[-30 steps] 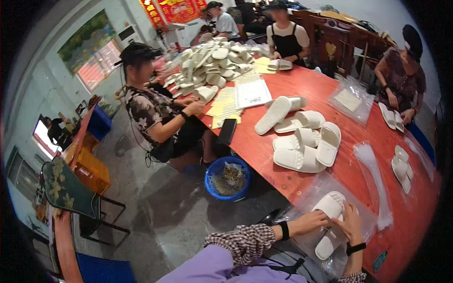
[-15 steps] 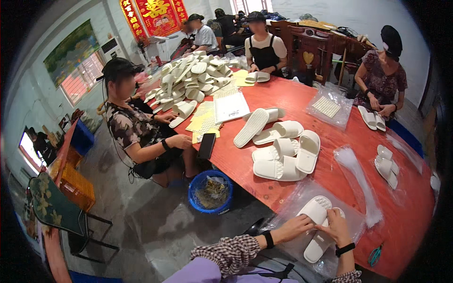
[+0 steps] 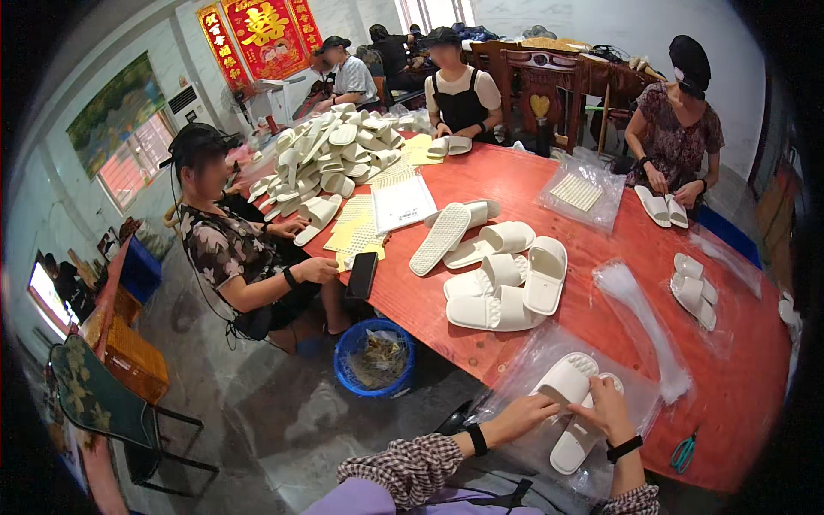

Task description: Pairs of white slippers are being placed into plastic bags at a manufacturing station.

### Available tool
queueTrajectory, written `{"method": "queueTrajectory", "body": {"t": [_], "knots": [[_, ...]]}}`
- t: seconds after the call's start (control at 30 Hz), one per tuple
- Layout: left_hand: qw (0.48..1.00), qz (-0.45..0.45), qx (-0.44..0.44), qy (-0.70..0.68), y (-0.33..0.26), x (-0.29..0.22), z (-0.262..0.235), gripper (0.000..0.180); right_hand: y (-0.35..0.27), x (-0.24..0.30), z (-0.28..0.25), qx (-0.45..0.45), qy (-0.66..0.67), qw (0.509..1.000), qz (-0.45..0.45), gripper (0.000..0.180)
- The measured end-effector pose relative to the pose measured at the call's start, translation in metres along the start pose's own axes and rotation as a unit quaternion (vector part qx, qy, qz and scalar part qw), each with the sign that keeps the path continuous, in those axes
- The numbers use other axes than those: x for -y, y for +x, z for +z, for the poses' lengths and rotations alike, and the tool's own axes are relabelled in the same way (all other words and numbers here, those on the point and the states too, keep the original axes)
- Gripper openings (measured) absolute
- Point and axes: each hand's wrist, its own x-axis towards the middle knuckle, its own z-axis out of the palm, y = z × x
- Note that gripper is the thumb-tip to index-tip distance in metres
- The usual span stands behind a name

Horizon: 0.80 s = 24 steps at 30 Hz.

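A pair of white slippers lies on a clear plastic bag in front of me. My right hand (image 3: 606,412) is closed on the right slipper (image 3: 573,452), its fingers over the strap and its thumb toward the gap between the two. My left hand (image 3: 522,418) reaches the near end of the left slipper (image 3: 566,378), fingertips bent against it; their exact hold is partly hidden. The clear bag (image 3: 506,393) spreads flat under both slippers.
Several loose white slippers (image 3: 489,313) lie beyond the bag, with a big slipper heap (image 3: 330,146) farther left. Teal-handled scissors (image 3: 684,455) rest at right, near a bundle of clear bags (image 3: 642,322). A blue basket (image 3: 375,356) stands on the floor. Co-workers sit around the red table (image 3: 515,184).
The whole view has shifted slightly, so the table and people appear a little farther left. Both hands stay at the slippers, with only small finger movement.
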Motion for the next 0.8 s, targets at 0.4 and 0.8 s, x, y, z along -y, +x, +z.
{"method": "queueTrajectory", "body": {"t": [0.4,0.8], "knots": [[0.995,-0.053,-0.050,-0.066,-0.022,-0.027,-0.051,0.019,-0.005,0.002,0.004,-0.050,0.012,0.998,-0.035,0.078],[0.868,-0.381,-0.318,0.018,-0.135,0.041,-0.212,0.008,0.001,-0.005,0.002,-0.020,0.004,0.999,-0.030,0.076]]}}
